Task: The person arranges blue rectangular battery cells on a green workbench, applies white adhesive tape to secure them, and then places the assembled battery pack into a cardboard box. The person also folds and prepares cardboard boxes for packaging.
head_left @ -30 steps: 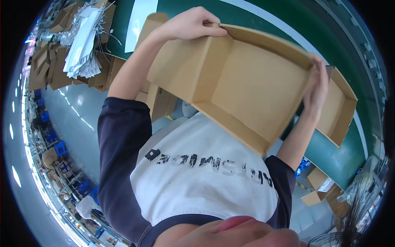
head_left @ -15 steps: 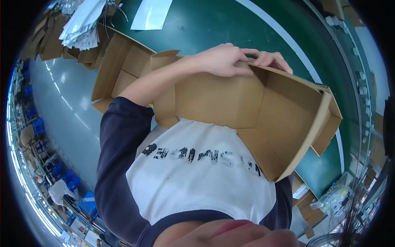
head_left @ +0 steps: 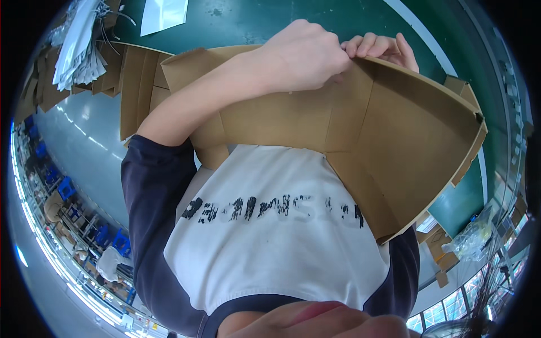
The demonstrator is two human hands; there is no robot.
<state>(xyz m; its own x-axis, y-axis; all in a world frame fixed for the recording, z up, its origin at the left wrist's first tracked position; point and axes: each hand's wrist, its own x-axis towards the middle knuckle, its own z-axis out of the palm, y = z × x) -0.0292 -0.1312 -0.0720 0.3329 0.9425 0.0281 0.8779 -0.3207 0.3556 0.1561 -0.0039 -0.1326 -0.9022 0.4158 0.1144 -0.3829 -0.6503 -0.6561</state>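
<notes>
A brown cardboard box (head_left: 276,121), partly folded with its flaps standing out, leans against my front and spreads across the middle of the view. My left hand (head_left: 310,53) is closed at the box's far upper edge, its fingertips mostly hidden behind the knuckles. Just to its right, my right hand (head_left: 383,49) comes up from behind the same edge, with curled fingers on the cardboard and one finger raised. The right forearm is hidden behind the box's right-hand panel (head_left: 420,129).
Beyond the box lies a green table (head_left: 242,22) with a white sheet (head_left: 164,15) on it. Another open carton (head_left: 138,84) stands at the left, below a stack of white strips (head_left: 79,48). A clear plastic bag (head_left: 472,239) is at the right.
My left hand has gone from fingers stretched along the edge to a closed fist. Both hands and the box's upper edge sit higher in view, and the right panel has swung outward.
</notes>
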